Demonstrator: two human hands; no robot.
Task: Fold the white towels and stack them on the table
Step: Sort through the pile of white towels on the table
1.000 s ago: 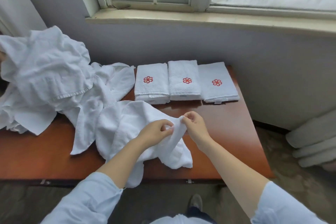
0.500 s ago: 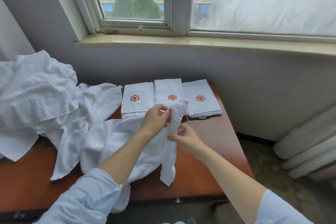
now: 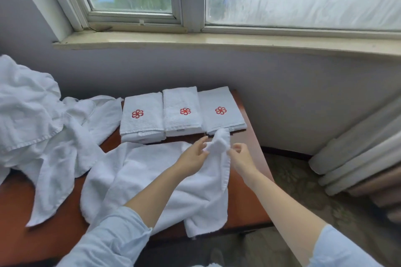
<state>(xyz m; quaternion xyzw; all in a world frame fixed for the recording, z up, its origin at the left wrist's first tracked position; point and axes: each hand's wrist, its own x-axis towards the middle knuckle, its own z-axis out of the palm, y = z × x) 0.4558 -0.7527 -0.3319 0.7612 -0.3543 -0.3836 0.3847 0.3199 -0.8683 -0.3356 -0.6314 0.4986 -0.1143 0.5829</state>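
A loose white towel (image 3: 152, 178) lies spread over the front of the brown table (image 3: 245, 201), one corner lifted. My left hand (image 3: 193, 157) and my right hand (image 3: 239, 156) both pinch that raised corner (image 3: 219, 142) just in front of the folded towels. Three folded white towels with red flower marks sit side by side at the back: left (image 3: 142, 118), middle (image 3: 183, 111), right (image 3: 220, 111). The left one lies on another folded towel.
A heap of crumpled white towels (image 3: 36, 119) covers the table's left side. The wall and window sill (image 3: 217, 42) stand right behind the table. Rolled grey and brown fabric (image 3: 358, 158) lies on the floor at right.
My hands lifted the towel's corner off the table and carried it toward the back right. My right hand rose from lower on the edge to the corner.
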